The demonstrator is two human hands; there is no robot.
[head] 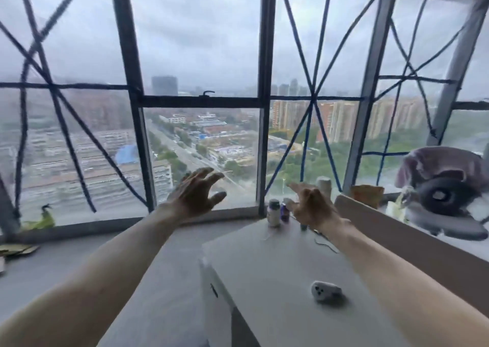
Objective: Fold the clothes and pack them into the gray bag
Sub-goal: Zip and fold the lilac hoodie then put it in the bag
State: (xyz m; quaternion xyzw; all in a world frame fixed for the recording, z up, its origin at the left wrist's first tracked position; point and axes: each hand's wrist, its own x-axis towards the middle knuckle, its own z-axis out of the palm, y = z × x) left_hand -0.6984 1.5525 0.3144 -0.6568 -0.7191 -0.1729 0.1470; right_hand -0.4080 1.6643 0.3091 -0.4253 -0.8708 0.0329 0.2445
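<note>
Left hand (194, 192) and right hand (313, 209) are raised with fingers spread, holding nothing; bottles (274, 212) stand just beside the right hand.

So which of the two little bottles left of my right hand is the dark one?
The blue bottle, nearer your right hand; the white bottle beside it is paler and taller.

white table (277, 262), blue ropes (296, 37), mauve cloth (444, 161)
</note>
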